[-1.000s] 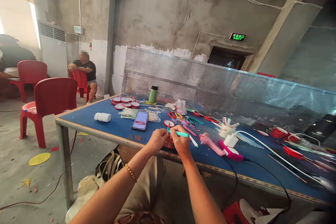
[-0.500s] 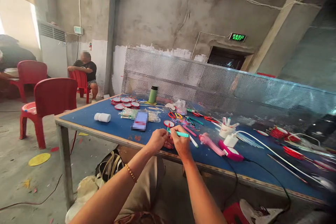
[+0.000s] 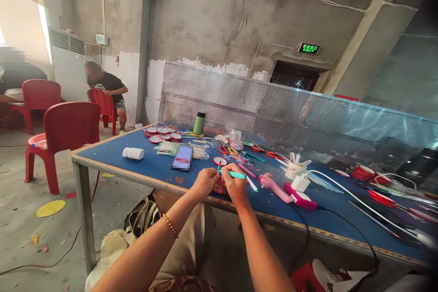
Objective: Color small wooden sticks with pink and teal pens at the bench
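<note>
My right hand (image 3: 235, 185) is closed around a teal pen-like tool (image 3: 237, 174) whose tip points left toward my left hand. My left hand (image 3: 206, 181) pinches a small red piece that is too small to name, held against the tool's tip. Both hands hover together over the near edge of the blue table (image 3: 143, 166). A round red-rimmed disc (image 3: 219, 161) lies just behind them. A pink glue gun (image 3: 273, 186) lies to the right of my right hand.
On the table are a white bottle (image 3: 133, 153), a stack of red discs (image 3: 162, 133), a green flask (image 3: 199, 123), red scissors (image 3: 227, 150), a white cup (image 3: 293, 169) and a charger with cables (image 3: 301, 182). A perforated metal screen (image 3: 273, 109) backs the table. Red chairs (image 3: 65, 134) and a seated person (image 3: 106, 89) are at left.
My hands have stayed in place. The seated person at the left wall has leaned over to the left.
</note>
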`<state>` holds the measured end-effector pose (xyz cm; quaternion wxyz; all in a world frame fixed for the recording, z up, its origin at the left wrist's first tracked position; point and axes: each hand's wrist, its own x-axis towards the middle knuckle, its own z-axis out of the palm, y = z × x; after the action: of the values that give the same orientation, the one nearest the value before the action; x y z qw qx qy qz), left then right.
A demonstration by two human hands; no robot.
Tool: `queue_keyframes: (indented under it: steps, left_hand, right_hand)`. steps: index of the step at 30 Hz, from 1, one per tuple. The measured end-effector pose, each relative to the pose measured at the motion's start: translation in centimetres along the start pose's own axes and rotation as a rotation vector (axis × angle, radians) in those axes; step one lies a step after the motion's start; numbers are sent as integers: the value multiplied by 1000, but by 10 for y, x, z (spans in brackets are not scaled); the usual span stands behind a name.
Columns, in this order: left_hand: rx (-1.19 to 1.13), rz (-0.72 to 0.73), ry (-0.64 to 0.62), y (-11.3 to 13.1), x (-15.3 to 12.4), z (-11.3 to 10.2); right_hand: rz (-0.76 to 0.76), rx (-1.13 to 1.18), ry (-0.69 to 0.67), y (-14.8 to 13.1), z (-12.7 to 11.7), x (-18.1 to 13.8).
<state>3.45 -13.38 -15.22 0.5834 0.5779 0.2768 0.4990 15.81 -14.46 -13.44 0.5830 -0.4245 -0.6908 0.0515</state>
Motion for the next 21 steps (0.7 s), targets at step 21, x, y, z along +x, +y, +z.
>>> queue_keyframes:
  steps: [21]
  left_hand:
    - [0, -18, 3, 2, -1, 0]
  right_hand:
    - [17, -10, 24, -2, -1, -1]
